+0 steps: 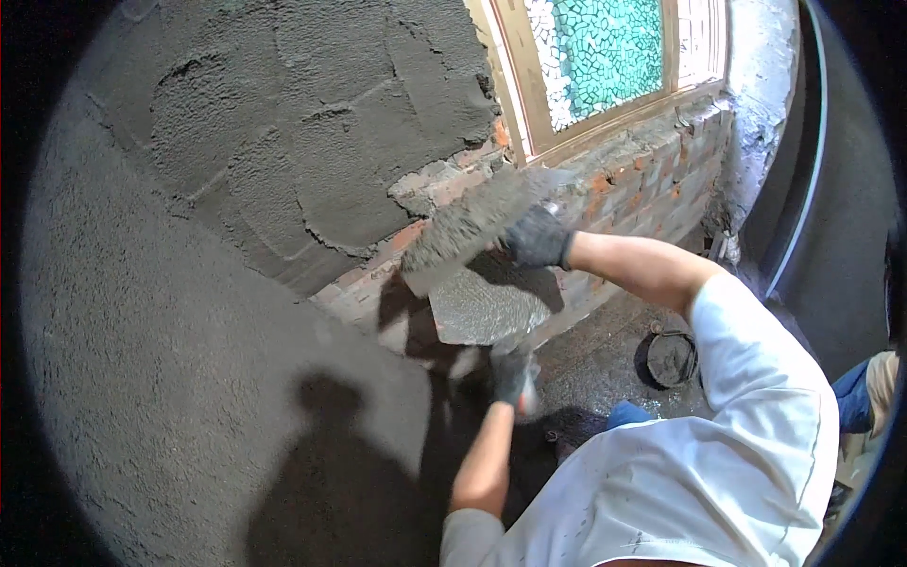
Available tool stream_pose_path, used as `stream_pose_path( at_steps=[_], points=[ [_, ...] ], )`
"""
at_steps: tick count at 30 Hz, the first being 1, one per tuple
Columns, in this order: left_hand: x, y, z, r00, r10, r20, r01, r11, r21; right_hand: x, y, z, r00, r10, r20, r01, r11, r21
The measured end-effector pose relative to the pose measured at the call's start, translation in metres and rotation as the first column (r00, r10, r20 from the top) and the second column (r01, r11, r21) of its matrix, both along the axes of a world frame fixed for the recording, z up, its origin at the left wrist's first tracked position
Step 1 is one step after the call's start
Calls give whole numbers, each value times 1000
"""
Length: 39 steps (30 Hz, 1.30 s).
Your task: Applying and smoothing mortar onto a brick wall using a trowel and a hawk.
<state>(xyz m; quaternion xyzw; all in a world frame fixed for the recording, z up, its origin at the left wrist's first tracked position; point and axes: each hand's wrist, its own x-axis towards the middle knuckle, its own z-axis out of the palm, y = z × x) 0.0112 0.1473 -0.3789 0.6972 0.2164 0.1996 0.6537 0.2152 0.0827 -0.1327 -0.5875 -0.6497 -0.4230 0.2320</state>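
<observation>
My right hand, in a dark glove, is closed on the handle of a long flat trowel heaped with grey mortar, raised near the bare brick below the window. Below it, a flat board bears a spread of wet mortar. My left hand, also gloved and slightly blurred, grips this board from below, with something red beside the fingers. The upper trowel overlaps the board's back edge in view; whether they touch I cannot tell.
Rough grey plaster covers the wall left of the exposed brick and mosaic-glass window. A bucket stands on the wet floor at right. A pale wrapped column is beyond. Blue-clad legs show at the right edge.
</observation>
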Motion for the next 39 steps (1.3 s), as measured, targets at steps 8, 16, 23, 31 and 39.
stream_pose_path(
  at_steps=[8, 16, 23, 31, 39],
  points=[
    [88, -49, 117, 996, 18, -91, -72, 758, -649, 27, 50, 51, 943, -303, -139, 159, 777, -609],
    [99, -49, 108, 994, 89, -68, -111, 705, -701, 6, 74, 144, 925, -343, -165, 147, 723, -675],
    [107, -38, 69, 996, 84, 39, -37, 750, -660, 11, 69, 229, 915, -338, -221, 112, 738, -665],
    [97, -57, 102, 992, 118, -47, -120, 747, -654, 37, 12, 310, 972, -206, -110, 187, 968, -165],
    [99, -61, 95, 974, 205, -94, -218, 740, -636, 61, -46, 64, 936, -308, -171, 232, 903, -361]
  ],
)
